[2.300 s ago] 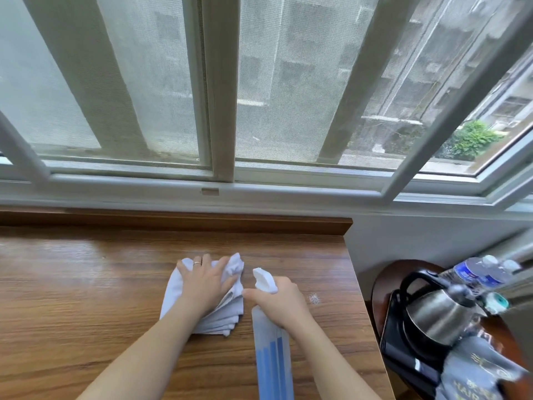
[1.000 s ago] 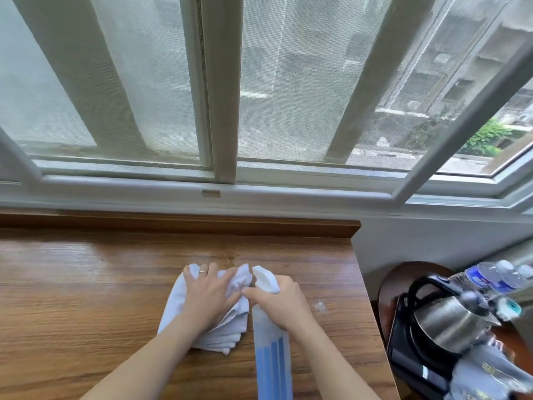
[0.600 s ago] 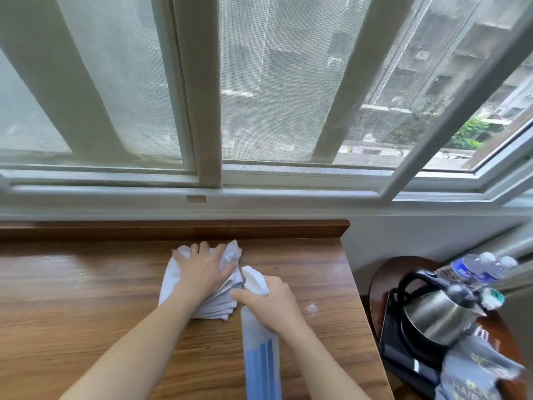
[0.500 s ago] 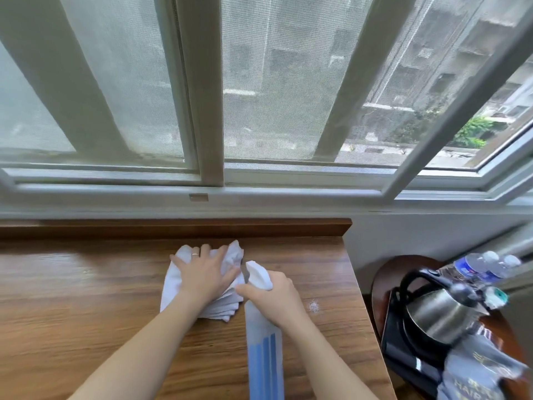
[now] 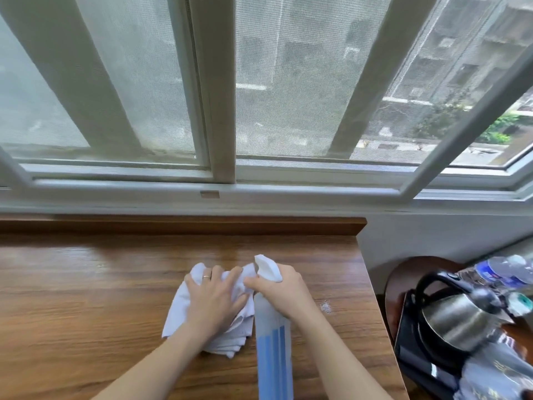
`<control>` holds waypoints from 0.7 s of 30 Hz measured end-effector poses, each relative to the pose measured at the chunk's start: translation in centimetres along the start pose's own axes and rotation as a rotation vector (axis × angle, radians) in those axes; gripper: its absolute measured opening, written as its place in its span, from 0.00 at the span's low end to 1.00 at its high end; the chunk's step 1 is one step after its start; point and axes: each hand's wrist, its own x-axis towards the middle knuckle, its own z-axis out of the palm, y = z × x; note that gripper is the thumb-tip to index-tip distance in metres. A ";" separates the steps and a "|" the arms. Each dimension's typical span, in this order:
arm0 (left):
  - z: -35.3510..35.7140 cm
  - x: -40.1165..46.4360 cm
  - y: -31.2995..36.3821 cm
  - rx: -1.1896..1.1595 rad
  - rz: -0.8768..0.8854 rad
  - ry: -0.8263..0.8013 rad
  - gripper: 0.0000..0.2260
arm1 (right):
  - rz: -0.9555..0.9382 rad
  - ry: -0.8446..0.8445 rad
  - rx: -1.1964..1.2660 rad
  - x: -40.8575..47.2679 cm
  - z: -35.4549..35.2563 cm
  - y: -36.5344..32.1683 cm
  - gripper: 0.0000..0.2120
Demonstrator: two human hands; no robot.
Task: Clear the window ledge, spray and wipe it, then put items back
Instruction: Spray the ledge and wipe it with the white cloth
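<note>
A folded white cloth (image 5: 178, 310) lies on the wooden ledge (image 5: 86, 298). My left hand (image 5: 215, 298) presses flat on the cloth with its fingers spread, a ring on one finger. My right hand (image 5: 281, 293) grips the neck of a spray bottle (image 5: 274, 350) with a white nozzle and blue stripes, nozzle pointing away from me. The two hands almost touch. A small white speck (image 5: 325, 306) sits on the wood right of the bottle.
The ledge ends at a raised wooden lip (image 5: 202, 225) below the white window frame (image 5: 222, 180). To the right, lower down, a round table (image 5: 403, 272) holds a steel kettle (image 5: 458, 316) on a black base, water bottles (image 5: 501, 272) and a grey packet.
My left hand slid the cloth away toward the window and back toward me, a wiping stroke. The right hand has kept hold of the spray bottle beside it.
</note>
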 end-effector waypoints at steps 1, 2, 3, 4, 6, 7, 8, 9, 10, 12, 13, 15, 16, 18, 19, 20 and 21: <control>0.2 0.3 0.0 0.010 0.006 0.021 0.22 | 0.006 -0.003 -0.005 0.1 0.0 0.1 0.09; 0.4 0.6 -0.1 0.020 0.010 0.043 0.22 | 0.010 -0.008 -0.008 0.2 0.1 0.2 0.12; 0.6 1.0 -0.3 0.026 0.008 0.062 0.22 | 0.015 -0.014 -0.005 0.3 0.1 0.3 0.14; 0.7 1.5 -0.4 0.029 -0.005 0.074 0.22 | 0.018 -0.019 0.003 0.4 0.1 0.4 0.15; 0.9 3.0 -0.4 0.034 -0.043 0.075 0.22 | 0.017 -0.022 0.018 0.4 0.1 0.5 0.14; 0.9 3.9 -0.4 0.038 -0.059 0.068 0.23 | 0.012 -0.018 0.021 0.4 0.0 0.6 0.14; 0.9 4.7 -0.3 0.042 -0.072 0.057 0.23 | 0.006 -0.014 0.025 0.4 0.0 0.6 0.13; 0.9 5.6 -0.4 0.051 -0.082 0.044 0.22 | 0.000 -0.014 0.029 0.4 0.0 0.7 0.12; 0.8 6.5 -0.4 0.065 -0.092 0.025 0.22 | -0.006 -0.019 0.033 0.4 0.0 0.7 0.11; 0.8 8.0 -0.6 0.093 -0.112 -0.015 0.23 | -0.014 -0.028 0.033 0.3 -0.1 0.7 0.11; 0.8 8.5 -0.6 0.097 -0.118 -0.032 0.23 | -0.014 -0.030 0.033 0.3 -0.1 0.8 0.13; 0.6 8.8 -0.4 0.088 -0.115 -0.044 0.20 | -0.013 -0.023 0.024 0.2 -0.2 0.8 0.18; 0.7 8.8 -0.4 0.083 -0.112 -0.049 0.19 | -0.011 -0.018 0.017 0.1 -0.2 0.9 0.19; 0.7 8.6 -0.5 0.080 -0.105 -0.053 0.17 | -0.010 -0.012 0.010 0.1 -0.2 0.9 0.18; 0.8 8.5 -0.6 0.078 -0.101 -0.056 0.17 | -0.012 -0.011 0.008 -0.1 -0.2 0.9 0.16; 0.8 8.3 -0.7 0.076 -0.095 -0.066 0.18 | -0.018 -0.012 0.010 -0.2 -0.2 0.8 0.15; 0.7 8.0 -0.7 0.071 -0.085 -0.073 0.18 | -0.026 -0.014 0.012 -0.3 -0.2 0.7 0.14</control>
